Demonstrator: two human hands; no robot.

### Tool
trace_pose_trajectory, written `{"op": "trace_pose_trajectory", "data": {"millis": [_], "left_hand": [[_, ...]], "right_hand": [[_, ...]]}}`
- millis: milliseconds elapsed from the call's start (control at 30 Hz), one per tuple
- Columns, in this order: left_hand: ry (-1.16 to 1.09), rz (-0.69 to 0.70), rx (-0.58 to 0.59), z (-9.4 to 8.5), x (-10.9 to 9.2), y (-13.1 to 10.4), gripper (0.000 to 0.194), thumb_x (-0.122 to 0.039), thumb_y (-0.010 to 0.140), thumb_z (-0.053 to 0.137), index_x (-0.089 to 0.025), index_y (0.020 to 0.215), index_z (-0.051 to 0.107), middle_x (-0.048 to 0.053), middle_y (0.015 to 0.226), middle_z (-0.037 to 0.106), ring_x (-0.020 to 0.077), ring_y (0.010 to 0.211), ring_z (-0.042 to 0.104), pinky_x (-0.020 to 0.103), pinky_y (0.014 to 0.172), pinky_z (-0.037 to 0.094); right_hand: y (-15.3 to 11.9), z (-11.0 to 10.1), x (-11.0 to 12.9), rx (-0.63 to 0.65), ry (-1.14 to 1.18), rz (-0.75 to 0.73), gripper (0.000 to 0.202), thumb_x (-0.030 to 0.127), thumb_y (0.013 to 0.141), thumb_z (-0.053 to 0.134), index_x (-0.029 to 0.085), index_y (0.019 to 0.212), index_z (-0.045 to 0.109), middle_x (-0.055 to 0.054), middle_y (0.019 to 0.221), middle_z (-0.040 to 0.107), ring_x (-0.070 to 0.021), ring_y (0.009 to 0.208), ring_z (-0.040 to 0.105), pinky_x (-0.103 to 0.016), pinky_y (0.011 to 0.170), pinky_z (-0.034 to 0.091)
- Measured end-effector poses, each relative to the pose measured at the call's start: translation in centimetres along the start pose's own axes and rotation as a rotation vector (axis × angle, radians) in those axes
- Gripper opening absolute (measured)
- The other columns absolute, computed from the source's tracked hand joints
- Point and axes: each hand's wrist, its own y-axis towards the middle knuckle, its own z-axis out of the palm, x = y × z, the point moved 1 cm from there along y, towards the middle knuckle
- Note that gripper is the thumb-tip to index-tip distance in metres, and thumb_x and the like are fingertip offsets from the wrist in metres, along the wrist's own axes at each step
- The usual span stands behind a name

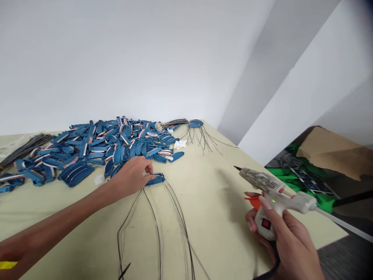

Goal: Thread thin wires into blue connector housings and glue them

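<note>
In my right hand [287, 233] is a white hot glue gun [271, 194], gripped by its handle. Its dark nozzle points up and left over the table, and a green light shows on its side. A translucent glue stick [344, 221] sticks out of the back; my fingers rest at the orange trigger [253, 201]. My left hand [131, 173] is closed in a pinch at the left end of a small blue curved piece [156, 179] lying on the table. Thin dark wires [155, 217] run from both ends of that piece toward me. The fingertips partly cover its left end.
A wide heap of similar blue pieces [116, 142] lies behind my left hand. Bundles of dark wires [29, 147] flank it. A wired blue stack [196, 123] sits at the back. Right of the table edge are brown paper [335, 151] and green cloth [279, 175].
</note>
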Motion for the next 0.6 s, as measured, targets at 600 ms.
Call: {"op": "trace_pose_trajectory", "data": {"millis": [600], "left_hand": [[-0.186,-0.016,-0.011,-7.2,-1.5,2.4,0.018,-0.033,0.074,0.075,-0.018,0.084,0.074,0.003,0.076,0.074,0.0177,0.072,0.067,0.028,0.065,0.052]], "right_hand": [[0.6,-0.6,-1.1,0.016,0.012,0.026,0.051,0.065,0.07,0.076,0.02,0.087,0.058,0.002,0.057,0.054,-0.0121,0.052,0.042,-0.017,0.041,0.032]]}}
